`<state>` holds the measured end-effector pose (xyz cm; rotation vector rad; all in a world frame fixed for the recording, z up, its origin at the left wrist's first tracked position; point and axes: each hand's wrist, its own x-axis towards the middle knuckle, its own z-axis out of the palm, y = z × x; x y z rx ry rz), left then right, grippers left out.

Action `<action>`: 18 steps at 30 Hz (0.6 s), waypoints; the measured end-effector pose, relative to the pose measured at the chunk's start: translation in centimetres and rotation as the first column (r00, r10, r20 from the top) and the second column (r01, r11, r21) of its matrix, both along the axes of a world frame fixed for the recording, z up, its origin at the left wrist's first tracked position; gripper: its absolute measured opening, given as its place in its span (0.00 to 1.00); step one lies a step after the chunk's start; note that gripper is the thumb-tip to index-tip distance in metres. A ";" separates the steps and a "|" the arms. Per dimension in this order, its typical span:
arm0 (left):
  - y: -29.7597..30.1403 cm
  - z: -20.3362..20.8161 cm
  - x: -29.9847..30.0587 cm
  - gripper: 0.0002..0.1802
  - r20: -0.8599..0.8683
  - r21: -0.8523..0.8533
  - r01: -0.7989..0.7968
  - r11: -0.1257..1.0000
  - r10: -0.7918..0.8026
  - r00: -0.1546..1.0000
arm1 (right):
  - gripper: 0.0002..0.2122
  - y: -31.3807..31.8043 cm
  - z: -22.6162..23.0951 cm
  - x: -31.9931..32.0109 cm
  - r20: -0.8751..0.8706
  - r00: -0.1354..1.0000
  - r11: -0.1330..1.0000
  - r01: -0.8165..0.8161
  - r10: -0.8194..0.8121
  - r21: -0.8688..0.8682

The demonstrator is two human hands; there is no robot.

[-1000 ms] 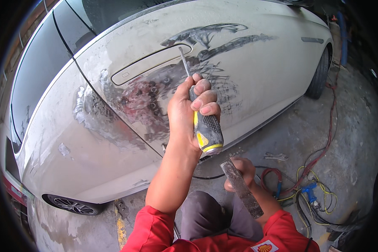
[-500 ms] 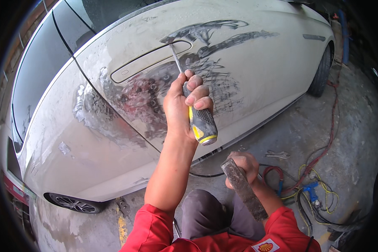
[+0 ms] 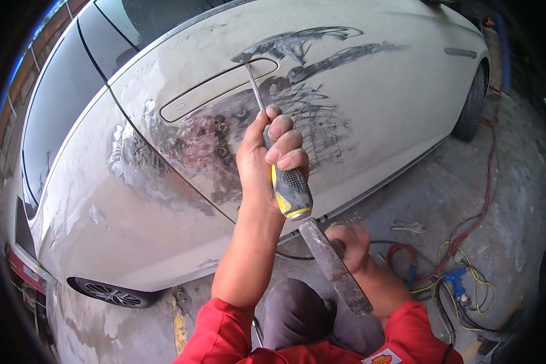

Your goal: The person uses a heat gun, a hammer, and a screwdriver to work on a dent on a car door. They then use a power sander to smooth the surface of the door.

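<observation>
The screwdriver (image 3: pixel 293 188) is at the middle of the view, slanting before the pale car door (image 3: pixel 400 85), its bare metal shaft (image 3: pixel 256 91) reaching the upper edge of the flush door handle (image 3: pixel 194 97). Whether the tip sits in the seam or only lies over it, I cannot tell. The left hand (image 3: pixel 273 151) has its fingers curled snugly round the upper part of the grip, thumb near the shaft, leaving the butt bare.

I would expect the screwdriver to feel light and stiff. Its dark, textured covering (yellow-trimmed and dusty) should give fair purchase, though dust could make it slide a little – mid-grip looks the safest place to hold.

The hammer (image 3: pixel 338 270) is just below, 1 end of its worn metal head close to the butt; whether the 2 touch is unclear. The right hand (image 3: pixel 352 242) is folded tightly round its handle, of which only a short stub shows. That thick block is probably heavy and unforgiving – best held by the handle, fingers clear of the head. The door's painted surface likely marks easily.
</observation>
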<state>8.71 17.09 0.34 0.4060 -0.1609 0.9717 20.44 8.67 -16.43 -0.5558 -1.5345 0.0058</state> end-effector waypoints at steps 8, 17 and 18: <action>-0.8 1.0 0.5 0.08 -0.019 -0.063 0.043 0.997 -0.044 0.999 | 0.17 -0.4 0.1 0.5 -0.119 0.992 0.989 -0.010 0.028 0.149; -0.2 1.6 0.3 0.10 0.011 -0.055 0.035 0.998 -0.034 0.999 | 0.18 -0.3 0.9 0.7 -0.122 0.992 0.993 -0.026 0.041 0.118; -0.1 1.5 0.3 0.10 0.010 -0.039 0.037 0.999 -0.036 0.999 | 0.19 -0.3 1.0 0.6 -0.118 0.992 0.994 -0.041 0.053 0.105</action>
